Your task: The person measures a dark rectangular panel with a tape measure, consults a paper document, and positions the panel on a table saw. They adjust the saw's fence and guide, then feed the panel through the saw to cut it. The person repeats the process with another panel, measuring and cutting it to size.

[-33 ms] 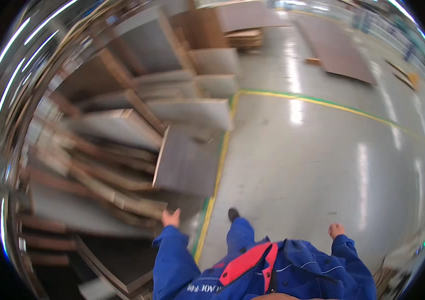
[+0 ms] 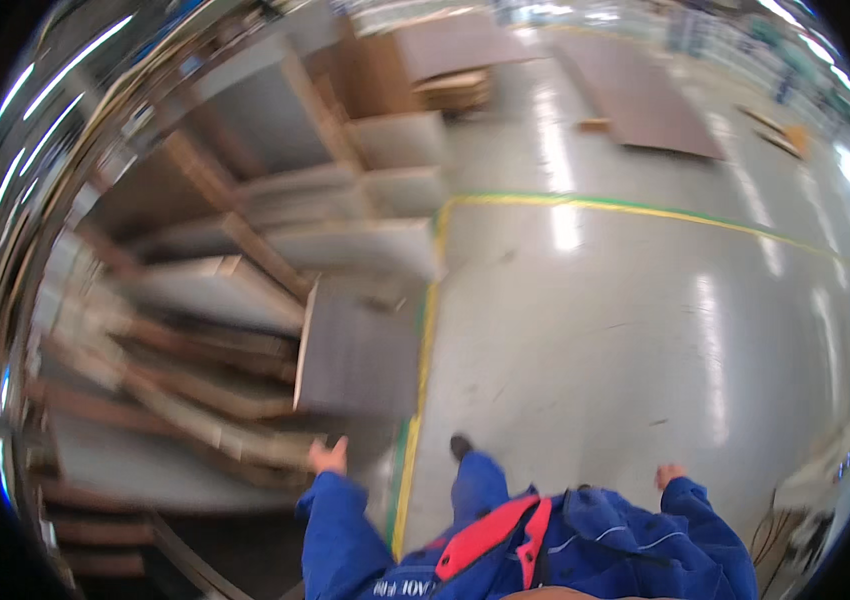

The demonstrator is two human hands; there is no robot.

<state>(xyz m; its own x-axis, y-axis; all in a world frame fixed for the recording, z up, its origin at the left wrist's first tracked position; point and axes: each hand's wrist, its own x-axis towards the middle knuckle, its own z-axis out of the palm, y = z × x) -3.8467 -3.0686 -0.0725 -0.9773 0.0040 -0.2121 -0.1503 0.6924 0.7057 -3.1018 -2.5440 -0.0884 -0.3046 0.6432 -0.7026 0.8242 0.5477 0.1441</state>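
left hand: open, empty, fingers spread, just below grey board
right hand: empty, grip unclear, over floor
boards: stacked left of yellow line

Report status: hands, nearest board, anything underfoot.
Left hand open, empty, nearest the grey board lying flat at the stack's edge, not touching. Right hand at side, empty, blurred. Yellow-green floor line by the foot; nothing on the floor ahead.
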